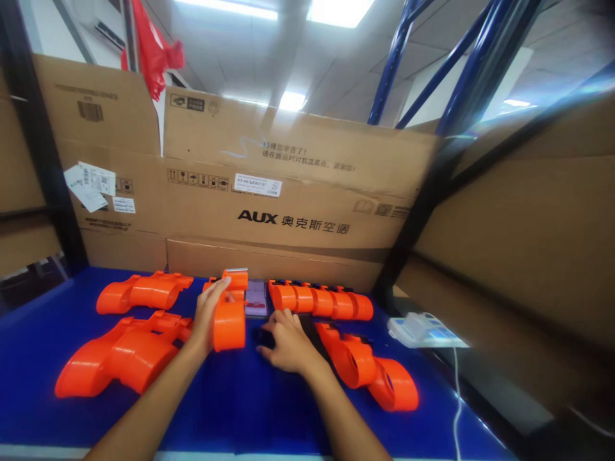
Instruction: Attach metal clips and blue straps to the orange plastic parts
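In the head view, my left hand (207, 314) is closed around an orange curved plastic piece (229, 326), raised over the blue tabletop. My right hand (287, 342) is to the right of it, low over the table. Its thumb and fingers are bent about a small black part (266, 337), which is blurred and partly covered. Just beyond the hands lies a phone (256, 298) with its screen lit. Behind my left hand is another orange piece (236, 280), partly hidden by it.
Orange pieces rest at the left (118, 355) and far left (154, 291). A row of orange rings with black tops (321, 302) stands at the back right, more pieces (394, 384) nearer. A white box (423, 330) with a cable sits at the right edge. Cardboard (288, 224) walls the back.
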